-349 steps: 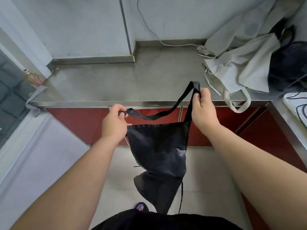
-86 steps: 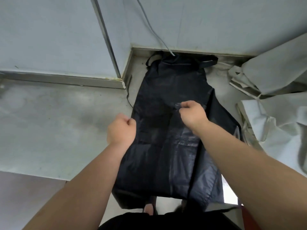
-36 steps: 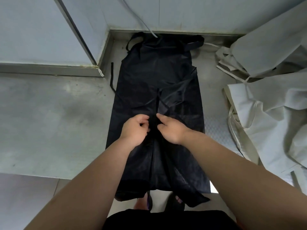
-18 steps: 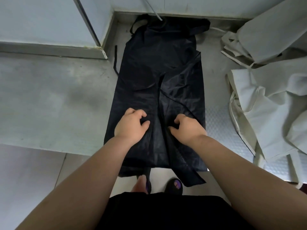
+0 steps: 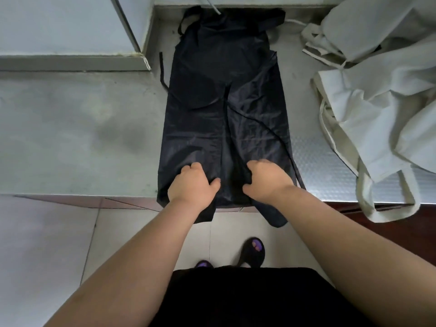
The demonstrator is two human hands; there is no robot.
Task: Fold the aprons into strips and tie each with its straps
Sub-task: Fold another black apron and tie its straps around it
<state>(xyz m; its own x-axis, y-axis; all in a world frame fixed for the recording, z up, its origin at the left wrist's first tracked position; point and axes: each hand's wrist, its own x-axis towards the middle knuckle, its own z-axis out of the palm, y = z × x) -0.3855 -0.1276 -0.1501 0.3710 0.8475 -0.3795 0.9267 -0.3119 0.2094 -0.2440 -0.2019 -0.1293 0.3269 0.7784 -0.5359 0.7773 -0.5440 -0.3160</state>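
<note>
A black apron (image 5: 224, 109) lies lengthwise on the steel counter (image 5: 82, 138), its two side flaps folded in to meet along the middle. Its lower end hangs over the counter's front edge. The neck loop (image 5: 271, 18) lies at the far end by the wall. One thin waist strap (image 5: 262, 125) runs slantwise over the right flap, and another (image 5: 161, 69) lies on the counter beside the left flap. My left hand (image 5: 192, 184) presses on the left flap near the front edge. On the right flap my right hand (image 5: 267, 180) presses beside it, a palm's width apart.
A heap of white aprons (image 5: 382, 102) with loose straps covers the counter's right side, one loop hanging over the edge. A raised wall ledge (image 5: 70, 62) stands at the back left. A grey cable (image 5: 213, 8) comes down at the wall. Tiled floor and my feet lie below.
Both hands slid down the folded apron toward the counter's front edge and spread slightly apart. The view tilted further down, showing the floor and my feet.
</note>
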